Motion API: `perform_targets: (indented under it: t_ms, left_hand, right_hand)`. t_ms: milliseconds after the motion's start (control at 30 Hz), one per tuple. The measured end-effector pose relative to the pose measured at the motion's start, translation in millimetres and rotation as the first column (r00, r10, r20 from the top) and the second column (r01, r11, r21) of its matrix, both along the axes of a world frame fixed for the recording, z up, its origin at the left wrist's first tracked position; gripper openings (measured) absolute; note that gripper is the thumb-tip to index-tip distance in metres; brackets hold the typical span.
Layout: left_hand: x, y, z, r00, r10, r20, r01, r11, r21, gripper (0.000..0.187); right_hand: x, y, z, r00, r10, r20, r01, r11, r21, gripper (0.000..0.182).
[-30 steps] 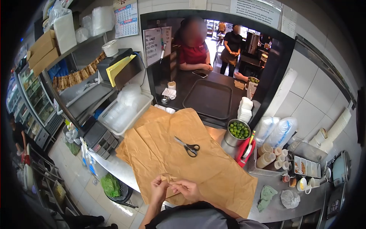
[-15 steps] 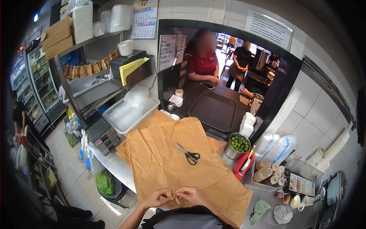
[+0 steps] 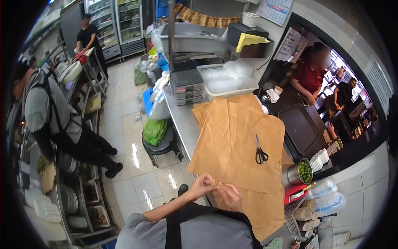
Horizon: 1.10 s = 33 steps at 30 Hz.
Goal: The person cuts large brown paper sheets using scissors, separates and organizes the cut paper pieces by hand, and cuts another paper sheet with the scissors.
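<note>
My left hand [image 3: 202,185] and my right hand [image 3: 230,195] meet in front of my chest, over the near edge of the brown paper. Both are closed, fingertips pinching a small piece of brown paper [image 3: 214,183] that the fingers mostly cover. Large creased sheets of brown paper [image 3: 228,141] are spread over the steel counter under and beyond my hands. Black-handled scissors [image 3: 260,152] lie on the sheets, beyond my right hand, blades slightly apart.
A steel pot of small green citrus [image 3: 305,171] stands right of the paper; a white basket of clear plastic [image 3: 226,81] sits behind it. Bagged leafy greens [image 3: 155,132] rest on a stool. A co-worker [image 3: 54,108] stands left; a person in red [image 3: 310,76] is beyond the window.
My view has swung left, so the counter appears farther right and the co-worker at left has come into sight. My hands are still together, pinching the small piece of brown paper.
</note>
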<state>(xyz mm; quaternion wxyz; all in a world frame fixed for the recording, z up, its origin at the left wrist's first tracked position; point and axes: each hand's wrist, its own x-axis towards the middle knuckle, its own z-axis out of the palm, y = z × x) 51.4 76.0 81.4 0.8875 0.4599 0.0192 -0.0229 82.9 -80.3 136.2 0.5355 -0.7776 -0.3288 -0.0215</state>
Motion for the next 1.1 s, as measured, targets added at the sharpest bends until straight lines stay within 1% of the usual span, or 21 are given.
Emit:
perform_targets:
  t_ms: [33,133,267,300,333,367,400,467,567,600,633,667,700,733,767,800,833,933,1000,1067,1100]
  left_hand:
    - [-8,5,-2,0.998,0.002,-0.06,-0.001,1.0,0.022,0.033]
    - [-39,5,10,0.985,0.091,-0.148,-0.084,0.995,0.054,0.043]
    - [-77,10,4,0.987,0.047,-0.157,-0.007,0.97,0.243,0.032]
    - [-87,10,5,0.978,0.071,-0.196,-0.023,0.971,0.239,0.028]
    - [-95,10,10,0.97,0.084,-0.229,-0.026,0.969,0.244,0.024]
    - [-102,9,16,0.966,0.108,-0.236,-0.026,0.946,0.324,0.024]
    - [-109,11,22,0.962,0.135,-0.237,-0.029,0.915,0.402,0.025]
    - [-119,10,30,0.955,0.189,-0.23,-0.071,0.894,0.443,0.023]
    - [-127,16,17,0.948,0.25,-0.197,-0.157,0.905,0.397,0.012]
    - [-127,21,12,0.944,0.271,-0.19,-0.179,0.9,0.397,0.01]
    - [-125,27,9,0.942,0.308,-0.135,-0.224,0.875,0.43,0.008]
    - [-123,35,9,0.94,0.324,-0.105,-0.246,0.86,0.446,0.008]
    - [-120,46,10,0.939,0.337,-0.074,-0.268,0.846,0.461,0.007]
    - [-117,56,13,0.936,0.349,-0.039,-0.291,0.832,0.472,0.007]
    - [-115,66,17,0.934,0.356,-0.035,-0.298,0.828,0.474,0.007]
    - [-114,78,22,0.93,0.365,-0.029,-0.309,0.823,0.476,0.006]
    - [-115,89,25,0.926,0.377,-0.022,-0.321,0.818,0.477,0.006]
    - [-122,134,27,0.923,0.385,-0.019,-0.314,0.781,0.54,0.006]
    - [-133,162,34,0.916,0.4,-0.01,-0.337,0.786,0.518,0.006]
    - [-146,186,43,0.89,0.457,-0.004,-0.402,0.788,0.466,0.007]
    - [-155,205,37,0.886,0.463,0.009,-0.403,0.762,0.506,0.007]
  right_hand:
    - [-7,0,2,0.994,0.057,-0.091,-0.057,0.998,0.003,0.019]
    - [-16,0,-1,0.976,0.215,0.023,-0.206,0.959,-0.195,0.02]
    - [-19,2,-16,0.889,0.45,-0.082,-0.457,0.879,-0.135,0.015]
    - [-20,4,-18,0.867,0.485,-0.114,-0.495,0.863,-0.1,0.014]
    - [-21,6,-19,0.851,0.508,-0.134,-0.519,0.853,-0.06,0.014]
    - [-25,9,-20,0.798,0.505,-0.328,-0.53,0.848,0.015,0.013]
    - [-31,13,-21,0.81,0.493,-0.319,-0.514,0.858,0.02,0.014]
    - [-39,21,-23,0.818,0.481,-0.316,-0.504,0.863,0.011,0.017]
    - [-20,29,-7,0.831,0.453,-0.323,-0.545,0.78,-0.309,0.023]
    - [-7,27,11,0.944,0.3,0.14,-0.295,0.954,-0.06,0.03]
    - [19,17,68,0.909,0.233,0.346,-0.244,0.97,-0.013,0.031]
    - [31,3,125,0.806,-0.021,0.591,-0.025,0.997,0.069,0.03]
    - [37,-13,162,0.701,-0.292,0.651,0.221,0.956,0.191,0.024]
    - [39,-27,202,0.395,-0.481,0.783,0.403,0.857,0.323,0.022]
    - [46,-40,225,0.232,-0.634,0.737,0.387,0.756,0.528,0.02]
    - [37,-44,252,0.086,-0.795,0.601,0.56,0.538,0.631,0.019]
    - [33,-53,270,0.122,-0.806,0.579,0.618,0.518,0.591,0.017]
    - [22,-44,290,-0.186,-0.742,0.644,0.711,0.35,0.609,0.02]
    - [12,-17,282,-0.046,-0.888,0.458,0.528,0.368,0.765,0.022]
    - [1,32,270,-0.006,-0.88,0.475,0.272,0.455,0.848,0.022]
    - [-3,60,261,0.034,-0.877,0.48,0.133,0.479,0.867,0.023]
